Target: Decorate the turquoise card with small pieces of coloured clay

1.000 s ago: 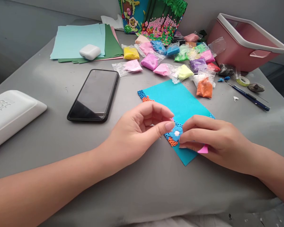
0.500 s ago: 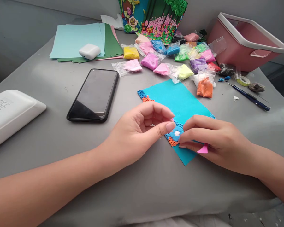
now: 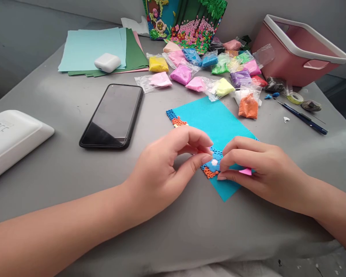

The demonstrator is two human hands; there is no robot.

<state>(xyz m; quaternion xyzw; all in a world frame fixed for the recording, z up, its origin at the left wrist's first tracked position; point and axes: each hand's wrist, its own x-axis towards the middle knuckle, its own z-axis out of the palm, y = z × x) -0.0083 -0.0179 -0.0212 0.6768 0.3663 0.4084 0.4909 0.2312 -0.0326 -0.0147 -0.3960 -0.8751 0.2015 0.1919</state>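
The left hand (image 3: 164,169) curls its fingers loosely, thumb tip and forefinger meeting just beside a small blue clay flower (image 3: 214,163) with a white centre; whether anything sits between those fingertips cannot be told. The right hand (image 3: 256,173) bends its fingers down onto the other side of the flower and pinches a bit of pink clay (image 3: 245,171) under them. The flower lies on the near left edge of a turquoise sheet (image 3: 216,119), among a border of blue and orange clay dots (image 3: 210,174); more of that border (image 3: 175,118) shows at the sheet's far left corner. The sheet lies flat on a grey table (image 3: 60,169).

Beyond the sheet are many small bags of coloured clay (image 3: 219,73), an orange one (image 3: 248,106) nearest. To the right lie a dark blue tool (image 3: 304,118) and a pink bin (image 3: 298,50). To the left lie a black phone (image 3: 112,115), a white box (image 3: 11,138), and a white earbud case (image 3: 107,62) on stacked paper (image 3: 86,50).
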